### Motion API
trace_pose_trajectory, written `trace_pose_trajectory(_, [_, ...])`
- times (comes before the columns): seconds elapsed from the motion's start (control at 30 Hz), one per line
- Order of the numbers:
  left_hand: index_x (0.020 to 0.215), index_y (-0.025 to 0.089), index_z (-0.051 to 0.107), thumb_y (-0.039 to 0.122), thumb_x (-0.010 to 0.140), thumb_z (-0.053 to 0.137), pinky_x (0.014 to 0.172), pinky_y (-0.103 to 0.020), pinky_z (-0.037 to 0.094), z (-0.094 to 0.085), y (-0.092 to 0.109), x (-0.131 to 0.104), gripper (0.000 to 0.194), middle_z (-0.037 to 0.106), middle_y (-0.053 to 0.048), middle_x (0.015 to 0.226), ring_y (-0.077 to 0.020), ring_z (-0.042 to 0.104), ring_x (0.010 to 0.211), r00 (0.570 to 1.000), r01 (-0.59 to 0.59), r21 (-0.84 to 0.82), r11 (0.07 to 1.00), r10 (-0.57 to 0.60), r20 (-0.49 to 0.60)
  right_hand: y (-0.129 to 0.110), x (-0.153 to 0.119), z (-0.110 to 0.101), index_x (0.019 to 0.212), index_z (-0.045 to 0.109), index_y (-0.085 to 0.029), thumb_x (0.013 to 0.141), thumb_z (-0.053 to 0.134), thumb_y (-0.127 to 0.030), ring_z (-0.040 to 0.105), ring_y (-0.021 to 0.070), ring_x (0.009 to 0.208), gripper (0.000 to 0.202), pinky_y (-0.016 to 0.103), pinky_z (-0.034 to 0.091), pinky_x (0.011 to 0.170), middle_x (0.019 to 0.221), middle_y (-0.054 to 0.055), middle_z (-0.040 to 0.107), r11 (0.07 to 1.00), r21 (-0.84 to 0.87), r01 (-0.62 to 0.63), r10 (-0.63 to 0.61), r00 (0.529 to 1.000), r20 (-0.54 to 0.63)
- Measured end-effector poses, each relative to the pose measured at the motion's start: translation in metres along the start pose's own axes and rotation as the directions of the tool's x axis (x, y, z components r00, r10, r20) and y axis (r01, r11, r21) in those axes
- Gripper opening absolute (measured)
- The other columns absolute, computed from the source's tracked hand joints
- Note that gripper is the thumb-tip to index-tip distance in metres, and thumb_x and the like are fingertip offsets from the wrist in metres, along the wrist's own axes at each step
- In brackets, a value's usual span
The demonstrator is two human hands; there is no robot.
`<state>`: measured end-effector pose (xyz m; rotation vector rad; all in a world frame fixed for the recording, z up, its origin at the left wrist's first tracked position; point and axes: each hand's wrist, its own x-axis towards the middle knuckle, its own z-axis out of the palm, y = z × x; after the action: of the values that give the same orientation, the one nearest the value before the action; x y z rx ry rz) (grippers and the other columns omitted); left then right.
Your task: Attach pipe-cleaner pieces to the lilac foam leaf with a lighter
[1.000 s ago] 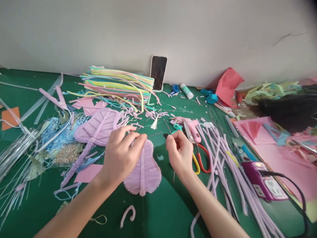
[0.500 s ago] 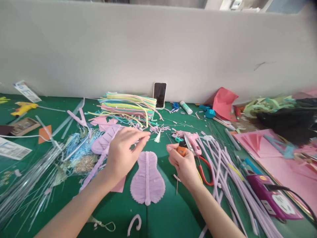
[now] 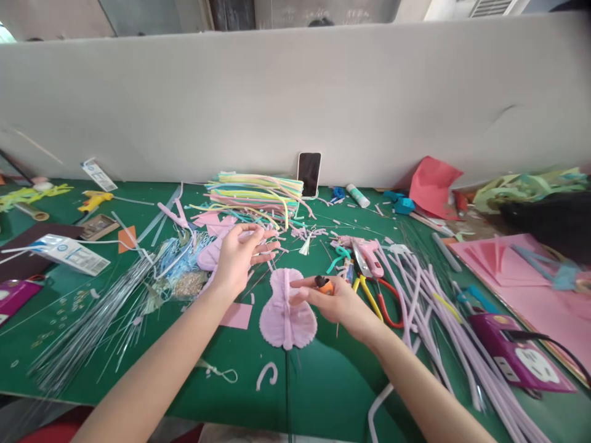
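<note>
Left hand (image 3: 234, 261): fingers loosely parted, hold unclear. Right hand (image 3: 347, 306): half-curled round small orange-and-black object (image 3: 325, 287). Lilac fuzzy gourd-shaped piece (image 3: 277, 317): six o'clock; best touched lightly.

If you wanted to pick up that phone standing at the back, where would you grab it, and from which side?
I'd pinch the phone by both long edges near its top, coming from the front and above. It stands upright against the pale partition, which blocks the back, and the coloured stems crowd its lower left edge.
</note>
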<state>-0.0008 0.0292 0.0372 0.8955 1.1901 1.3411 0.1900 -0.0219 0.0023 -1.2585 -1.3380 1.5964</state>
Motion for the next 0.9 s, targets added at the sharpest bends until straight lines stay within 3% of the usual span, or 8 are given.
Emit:
trace_pose_trajectory(0.07, [0.087, 0.018, 0.048, 0.027, 0.081, 0.068, 0.063, -0.028, 0.059, -0.012, -0.019, -0.005, 0.023, 0.072, -0.011, 0.099, -0.021, 0.073, 0.079, 0.998, 0.045, -0.025, 0.999, -0.046, -0.043, 0.009, -0.005, 0.002, 0.101, 0.069, -0.012, 0.067, 0.074, -0.045, 0.059, 0.0127, 0.058, 0.048, 0.023, 0.043, 0.051, 0.074, 0.005, 0.07, 0.992, -0.11, -0.062, 0.065, 0.998, 0.019])
trace_pose_trajectory(0.13, [0.087, 0.018, 0.046, 0.026, 0.082, 0.067, 0.069, -0.031, 0.059, -0.022, -0.032, -0.011, 0.023, 0.071, -0.011, 0.103, -0.0214, 0.073, 0.084, 0.994, 0.076, -0.045, 0.996, -0.08, -0.079, 0.017, -0.011, 0.005, 0.096, 0.07, -0.013, 0.068, 0.072, -0.043, 0.062, 0.0156, 0.066, 0.04, 0.026, 0.047, 0.061, 0.076, 0.004, 0.071, 0.977, -0.194, -0.085, 0.097, 0.994, 0.05])
trace_pose_trajectory(0.23, [0.088, 0.018, 0.044, 0.025, 0.084, 0.064, 0.074, -0.034, 0.059, -0.032, -0.045, -0.018, 0.021, 0.071, -0.012, 0.104, -0.0219, 0.072, 0.088, 0.986, 0.115, -0.062, 0.991, -0.121, -0.111, 0.023, -0.019, 0.008, 0.075, 0.069, -0.015, 0.075, 0.064, -0.042, 0.059, 0.0145, 0.062, 0.028, 0.025, 0.045, 0.06, 0.066, 0.002, 0.068, 0.941, -0.333, -0.066, 0.085, 0.995, 0.042])
trace_pose_trajectory(0.33, [0.089, 0.018, 0.044, 0.022, 0.086, 0.061, 0.077, -0.035, 0.059, -0.036, -0.053, -0.02, 0.018, 0.07, -0.013, 0.105, -0.0221, 0.072, 0.09, 0.983, 0.139, -0.068, 0.988, -0.146, -0.114, 0.023, -0.022, 0.012, 0.069, 0.067, -0.017, 0.074, 0.063, -0.04, 0.053, 0.0125, 0.059, 0.025, 0.023, 0.039, 0.056, 0.062, -0.001, 0.065, 0.876, -0.478, -0.062, 0.06, 0.998, -0.018])
trace_pose_trajectory(0.5, [0.094, 0.016, 0.049, 0.025, 0.089, 0.057, 0.084, -0.039, 0.057, -0.033, -0.055, -0.023, 0.013, 0.067, -0.018, 0.114, -0.0244, 0.069, 0.1, 0.983, 0.183, -0.05, 0.982, -0.184, -0.023, 0.021, -0.019, 0.018, 0.058, 0.057, -0.018, 0.075, 0.059, -0.036, 0.039, 0.01, 0.051, 0.024, 0.023, 0.028, 0.049, 0.053, -0.003, 0.054, 0.735, -0.677, -0.036, -0.018, 0.997, -0.073])
trace_pose_trajectory(0.57, [0.096, 0.015, 0.053, 0.025, 0.089, 0.056, 0.088, -0.04, 0.055, -0.032, -0.052, -0.027, 0.012, 0.065, -0.019, 0.118, -0.0248, 0.067, 0.104, 0.978, 0.207, -0.034, 0.978, -0.206, 0.034, 0.021, -0.02, 0.019, 0.056, 0.053, -0.018, 0.075, 0.057, -0.035, 0.034, 0.0095, 0.05, 0.025, 0.023, 0.025, 0.047, 0.05, -0.004, 0.047, 0.714, -0.699, -0.047, -0.013, 0.997, -0.08])
trace_pose_trajectory(0.7, [0.105, 0.015, 0.059, 0.022, 0.086, 0.059, 0.093, -0.041, 0.053, -0.032, -0.047, -0.036, 0.021, 0.065, -0.017, 0.12, -0.0255, 0.064, 0.109, 0.957, 0.254, 0.022, 0.967, -0.254, 0.142, 0.021, -0.032, 0.019, 0.054, 0.045, -0.019, 0.073, 0.055, -0.035, 0.03, 0.0087, 0.05, 0.027, 0.022, 0.024, 0.045, 0.05, -0.006, 0.039, 0.76, -0.643, -0.095, 0.002, 0.99, -0.144])
trace_pose_trajectory(0.9, [0.096, 0.015, 0.066, 0.029, 0.083, 0.062, 0.098, -0.039, 0.05, -0.034, -0.044, -0.051, 0.019, 0.068, -0.013, 0.115, -0.0246, 0.063, 0.11, 0.945, 0.216, 0.13, 0.968, -0.24, 0.221, 0.032, -0.056, 0.014, 0.058, 0.049, -0.02, 0.075, 0.055, -0.04, 0.034, 0.0106, 0.051, 0.026, 0.023, 0.03, 0.047, 0.052, -0.004, 0.045, 0.773, -0.599, -0.21, 0.002, 0.944, -0.329])
